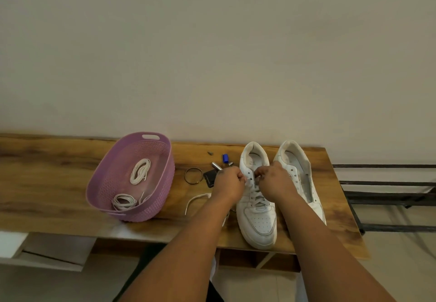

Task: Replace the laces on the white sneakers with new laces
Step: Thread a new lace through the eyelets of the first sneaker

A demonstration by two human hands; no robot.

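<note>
Two white sneakers stand side by side, heels to the wall, on the right part of a wooden table (pixel 59 183). The left sneaker (pixel 257 207) carries a lace (pixel 256 198) crossed through its lower eyelets; the right sneaker (pixel 299 179) shows bare eyelets and no lace. Both hands work at the upper eyelets of the left sneaker: the left hand (pixel 230 182) is curled, fingertips pinched at the lace on its side, and the right hand (pixel 274 180) is curled likewise, pinching the lace close to the tongue. A loose lace end (pixel 195 201) trails across the table beside the left wrist. A purple basket (pixel 162 183), well apart to the left, holds two coiled laces (pixel 139 172). Between basket and sneakers lie a ring-shaped bracelet (pixel 193 176), a dark flat item (pixel 210 176), a small metal cylinder (pixel 215 166) and a blue cap (pixel 225 158). Whether the lace in hand is going in or coming out cannot be told. Risks, as judged: the trailing end could snag the small items or drag them toward the edge; uneven pulling could leave one end too short; the toe of the left sneaker sits near the table's front edge, so a hard tug could shift it off.
</note>
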